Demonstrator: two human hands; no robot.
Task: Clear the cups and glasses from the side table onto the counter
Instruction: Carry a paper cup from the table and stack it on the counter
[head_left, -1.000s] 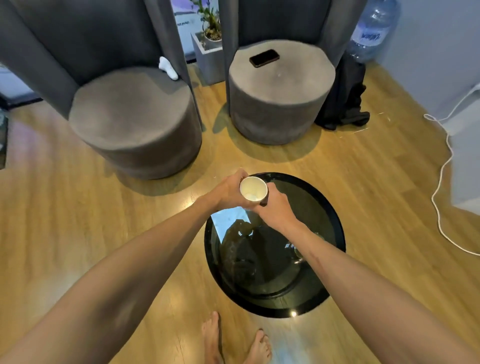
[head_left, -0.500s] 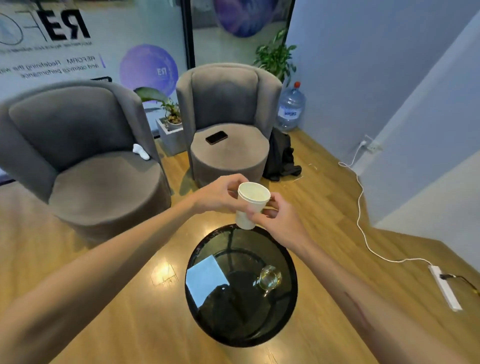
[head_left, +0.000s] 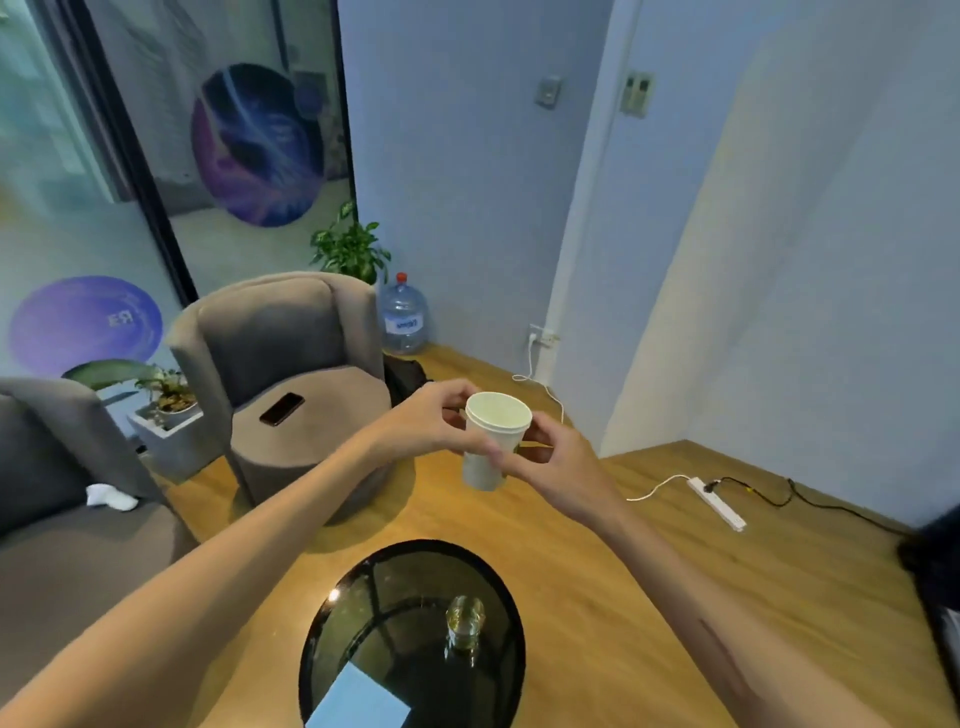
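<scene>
Only the upper part of the round black glass counter (head_left: 363, 597) shows at the bottom centre, its lower edge cut off. On it stands a small clear glass (head_left: 465, 621), possibly holding some liquid; blur hides that. Mid-frame, the white paper cup (head_left: 492, 441) is held upright above the floor between both hands: left hand (head_left: 434, 423) fingers curl around its left side, right hand (head_left: 558, 470) fingers pinch its lower right.
</scene>
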